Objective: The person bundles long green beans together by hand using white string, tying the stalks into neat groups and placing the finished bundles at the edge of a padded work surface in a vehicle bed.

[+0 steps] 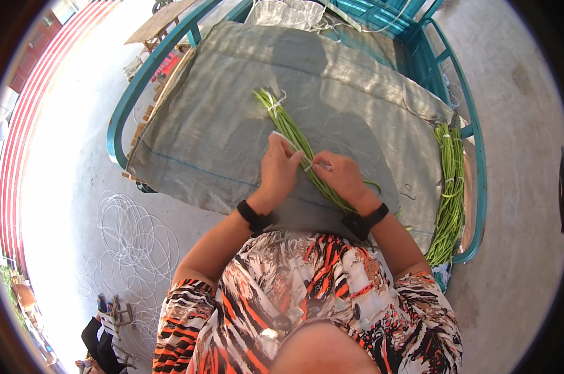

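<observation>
A bundle of long, thin green stems that look like garlic scapes [287,127] lies slantwise on a grey woven sheet [232,81]. A white tie [274,106] goes round it near the far end. Another white tie [308,167] sits round its middle, between my hands. My left hand [280,168] is closed at the bundle's left side, thumb and forefinger pinched at the middle tie, with a bit of white showing above the fingers. From the right, my right hand [341,177] pinches at the same tie. The bundle's near end is partly hidden under my right wrist.
More tied green bundles [449,193] are stacked along the sheet's right edge. A teal metal rail [121,118] frames the cart bed on both sides. Loose white cord coils [129,240] and a small stool [116,318] are on the floor at left.
</observation>
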`<state>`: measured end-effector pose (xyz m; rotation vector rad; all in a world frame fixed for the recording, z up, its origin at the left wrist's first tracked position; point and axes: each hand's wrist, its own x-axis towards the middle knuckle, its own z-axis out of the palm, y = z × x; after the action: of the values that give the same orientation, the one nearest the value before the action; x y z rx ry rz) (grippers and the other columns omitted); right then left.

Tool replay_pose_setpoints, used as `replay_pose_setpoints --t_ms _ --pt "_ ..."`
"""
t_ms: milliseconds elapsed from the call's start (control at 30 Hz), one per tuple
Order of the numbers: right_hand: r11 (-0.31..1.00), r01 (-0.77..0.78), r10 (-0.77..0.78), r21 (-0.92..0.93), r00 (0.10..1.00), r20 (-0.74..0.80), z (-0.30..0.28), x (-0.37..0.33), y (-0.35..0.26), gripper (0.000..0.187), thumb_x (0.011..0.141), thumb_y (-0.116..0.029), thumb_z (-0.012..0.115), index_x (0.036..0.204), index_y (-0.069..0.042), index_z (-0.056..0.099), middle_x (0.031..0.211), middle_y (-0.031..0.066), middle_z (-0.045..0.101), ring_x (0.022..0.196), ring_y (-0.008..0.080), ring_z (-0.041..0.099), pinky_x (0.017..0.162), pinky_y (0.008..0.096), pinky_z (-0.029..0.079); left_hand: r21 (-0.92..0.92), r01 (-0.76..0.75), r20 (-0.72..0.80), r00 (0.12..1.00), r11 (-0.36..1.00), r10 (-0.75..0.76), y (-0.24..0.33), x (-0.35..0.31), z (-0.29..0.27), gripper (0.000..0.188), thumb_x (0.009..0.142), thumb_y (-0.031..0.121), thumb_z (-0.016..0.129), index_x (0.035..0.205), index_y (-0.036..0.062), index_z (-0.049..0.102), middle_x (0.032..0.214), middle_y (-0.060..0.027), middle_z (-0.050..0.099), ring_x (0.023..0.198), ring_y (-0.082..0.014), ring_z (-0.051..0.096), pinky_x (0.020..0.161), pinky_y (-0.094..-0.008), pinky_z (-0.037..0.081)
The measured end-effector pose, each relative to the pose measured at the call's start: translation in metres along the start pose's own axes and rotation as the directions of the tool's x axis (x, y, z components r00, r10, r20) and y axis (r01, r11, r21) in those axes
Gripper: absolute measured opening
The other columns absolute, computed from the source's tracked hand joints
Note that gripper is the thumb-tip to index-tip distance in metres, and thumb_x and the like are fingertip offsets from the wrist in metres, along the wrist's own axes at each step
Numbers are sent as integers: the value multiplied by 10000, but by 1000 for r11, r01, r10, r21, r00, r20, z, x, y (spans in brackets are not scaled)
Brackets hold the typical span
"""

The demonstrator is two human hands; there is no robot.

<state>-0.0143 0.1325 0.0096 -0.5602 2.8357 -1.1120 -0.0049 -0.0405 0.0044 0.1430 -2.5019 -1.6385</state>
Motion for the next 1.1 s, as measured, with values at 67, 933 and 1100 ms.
replay_pose_setpoints --t_ms 67,933,1100 --pt "999 -31 30 38 999 22 -1 1 -2 180 810 -260 628 916 -116 633 782 133 646 740 315 632 631 389 477 34 -147 63 987 989 145 -8 1 3 179 778 55 612 884 35 469 800 -120 557 741 -298 555 666 -373 467" --pt "993 38 -53 113 989 136 -4 9 1 162 843 -151 618 951 -30 620 797 116 651 736 201 630 664 297 470 163 9 321 945 987 -62 -15 -9 15 222 747 231 618 832 29 586 890 -191 583 843 -386 587 712 -454 462" --pt "993 60 -73 99 989 129 -4 8 4 150 845 -146 609 943 -34 617 831 124 655 759 236 637 679 313 479 341 -120 200 978 932 53 -10 -16 20 194 789 174 560 902 17 549 893 -206 586 830 -403 596 717 -479 475"
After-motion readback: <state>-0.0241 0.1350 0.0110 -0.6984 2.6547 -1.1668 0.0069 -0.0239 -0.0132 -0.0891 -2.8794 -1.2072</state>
